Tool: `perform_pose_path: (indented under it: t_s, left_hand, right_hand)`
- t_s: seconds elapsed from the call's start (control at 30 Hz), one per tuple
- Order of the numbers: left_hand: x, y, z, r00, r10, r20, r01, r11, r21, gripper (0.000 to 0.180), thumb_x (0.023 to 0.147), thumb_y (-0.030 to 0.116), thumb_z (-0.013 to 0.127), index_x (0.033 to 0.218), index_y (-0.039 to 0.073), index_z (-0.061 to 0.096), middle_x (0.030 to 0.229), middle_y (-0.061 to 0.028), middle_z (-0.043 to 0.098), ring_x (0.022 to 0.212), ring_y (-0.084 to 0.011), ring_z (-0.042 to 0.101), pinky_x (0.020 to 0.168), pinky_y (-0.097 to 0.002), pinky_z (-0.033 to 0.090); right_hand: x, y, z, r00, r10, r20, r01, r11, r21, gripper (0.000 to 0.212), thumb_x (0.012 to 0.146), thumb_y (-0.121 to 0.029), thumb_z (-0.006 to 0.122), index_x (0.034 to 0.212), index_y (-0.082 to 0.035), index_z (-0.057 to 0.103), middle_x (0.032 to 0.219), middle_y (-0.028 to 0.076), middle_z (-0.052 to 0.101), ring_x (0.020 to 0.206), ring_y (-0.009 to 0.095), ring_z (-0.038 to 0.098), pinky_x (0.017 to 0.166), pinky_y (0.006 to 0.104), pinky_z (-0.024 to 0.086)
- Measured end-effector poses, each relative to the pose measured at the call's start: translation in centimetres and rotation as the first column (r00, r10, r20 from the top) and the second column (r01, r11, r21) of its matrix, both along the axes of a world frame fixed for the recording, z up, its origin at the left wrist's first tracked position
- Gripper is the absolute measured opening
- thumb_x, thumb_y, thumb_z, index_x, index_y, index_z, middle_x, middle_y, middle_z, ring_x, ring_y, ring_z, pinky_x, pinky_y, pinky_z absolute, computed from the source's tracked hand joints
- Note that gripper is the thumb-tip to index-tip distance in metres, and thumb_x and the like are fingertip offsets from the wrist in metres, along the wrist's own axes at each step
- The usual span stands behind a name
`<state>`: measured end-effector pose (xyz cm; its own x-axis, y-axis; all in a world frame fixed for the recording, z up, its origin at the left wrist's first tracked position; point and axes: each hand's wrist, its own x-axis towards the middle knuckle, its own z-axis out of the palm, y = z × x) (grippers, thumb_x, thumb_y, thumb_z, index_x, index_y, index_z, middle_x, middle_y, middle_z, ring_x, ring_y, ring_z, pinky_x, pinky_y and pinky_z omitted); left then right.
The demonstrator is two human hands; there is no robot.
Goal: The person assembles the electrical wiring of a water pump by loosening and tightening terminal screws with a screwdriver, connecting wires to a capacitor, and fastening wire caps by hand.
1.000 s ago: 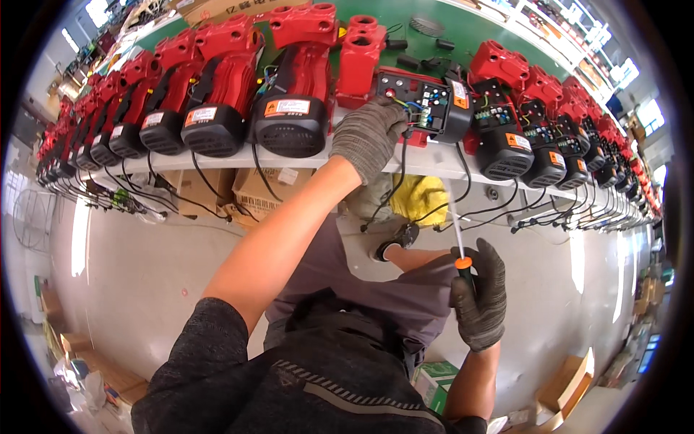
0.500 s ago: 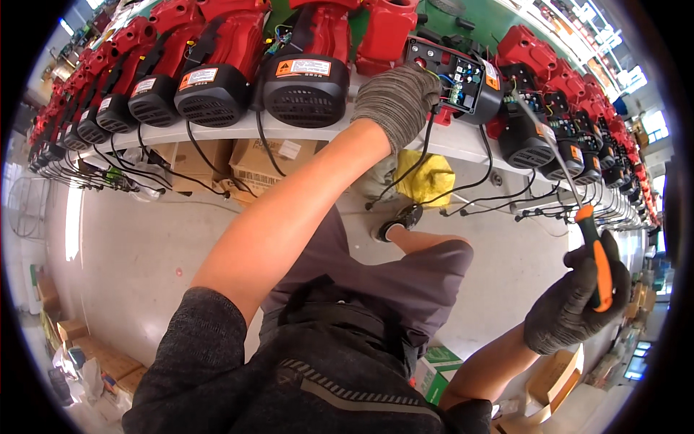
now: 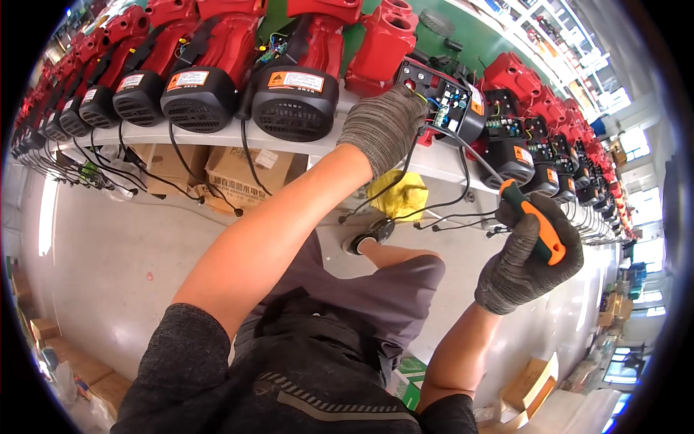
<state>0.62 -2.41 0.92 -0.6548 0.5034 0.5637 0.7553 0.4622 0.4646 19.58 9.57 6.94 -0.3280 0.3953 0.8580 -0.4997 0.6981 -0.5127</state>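
My left hand point(image 3: 383, 129), in a grey-striped knit glove, is closed against the left side of an open black control box point(image 3: 463, 117) on a red pump. Its fingertips are turned away, so what they grip is hidden. A black power cable point(image 3: 410, 155) hangs down beside those fingers. The box shows a circuit board point(image 3: 450, 103) and thin coloured wires. My gloved right hand point(image 3: 538, 249) is wrapped round the orange and green handle of a screwdriver point(image 3: 533, 223). Its long metal shaft slants up-left, the tip end at the box's lower edge near my left hand.
Red pumps with black motor covers point(image 3: 295, 108) line the bench point(image 3: 235, 136) on both sides. Their black cables hang over its front edge. Cardboard boxes point(image 3: 246, 170) and a yellow bag point(image 3: 397, 197) sit beneath. An open carton point(image 3: 531, 383) stands on the floor at lower right.
My right hand has moved left and up, bringing the screwdriver's tip from the neighbouring pump to the open box. My left hand stays closed at the box; the whole view has shifted slightly.
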Motion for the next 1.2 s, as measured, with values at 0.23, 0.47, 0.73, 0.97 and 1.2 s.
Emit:
perform_pose_path:
  t_s: [0.23,0.47,0.73,0.97,1.2]
  left_hand:
    - [-0.4,0.0,-0.4,0.999,-0.049,0.004,0.049,0.995,0.084,0.015,0.093,0.017,0.063,0.103,0.007,0.068,0.102,-0.0131,0.066,0.095,-0.0335,0.065,0.084,-0.0436,0.052]
    - [-0.4,0.0,-0.5,0.999,-0.046,-0.007,0.046,0.998,0.039,0.016,0.093,0.017,0.063,0.104,0.006,0.068,0.102,-0.0141,0.065,0.095,-0.0334,0.064,0.085,-0.0434,0.052]
    - [-0.5,0.0,-0.8,0.998,-0.049,-0.033,0.05,0.998,0.048,0.018,0.094,0.018,0.062,0.106,0.007,0.068,0.104,-0.0142,0.065,0.099,-0.0328,0.064,0.087,-0.0436,0.052]
    - [-0.3,-0.1,-0.1,0.997,-0.066,-0.035,0.066,0.998,-0.004,0.017,0.094,0.018,0.061,0.106,0.007,0.067,0.107,-0.0133,0.064,0.1,-0.0321,0.063,0.088,-0.0434,0.051]
    - [-0.5,-0.2,-0.5,0.997,-0.059,-0.045,0.059,0.998,0.008,0.017,0.095,0.017,0.06,0.106,0.005,0.067,0.106,-0.0133,0.065,0.102,-0.0318,0.063,0.09,-0.0428,0.051]
  right_hand:
    - [-0.2,0.3,-0.6,0.999,-0.051,0.018,0.051,0.999,0.012,0.044,0.095,-0.011,0.068,0.124,-0.003,0.036,0.108,0.028,0.063,0.077,0.03,0.07,0.063,0.0345,0.062]
    - [-0.3,0.1,-0.8,0.999,-0.032,-0.001,0.032,0.999,-0.016,0.045,0.095,-0.013,0.069,0.125,-0.003,0.037,0.106,0.028,0.063,0.075,0.03,0.07,0.062,0.0347,0.062]
    - [-0.5,-1.0,1.1,0.993,-0.107,0.04,0.112,0.981,-0.156,0.049,0.087,-0.005,0.077,0.122,-0.003,0.043,0.103,0.023,0.067,0.081,0.026,0.07,0.068,0.0339,0.061]
    - [0.0,0.3,3.8,0.914,-0.316,0.254,0.146,0.84,0.522,0.034,0.078,-0.011,0.088,0.102,-0.001,0.066,0.092,0.012,0.072,0.082,0.019,0.07,0.078,0.0306,0.055]
    - [2.3,1.0,4.6,0.904,-0.338,0.263,0.261,0.922,0.286,0.034,0.085,-0.012,0.081,0.109,0.0,0.059,0.098,0.009,0.066,0.085,0.016,0.063,0.08,0.03,0.054]
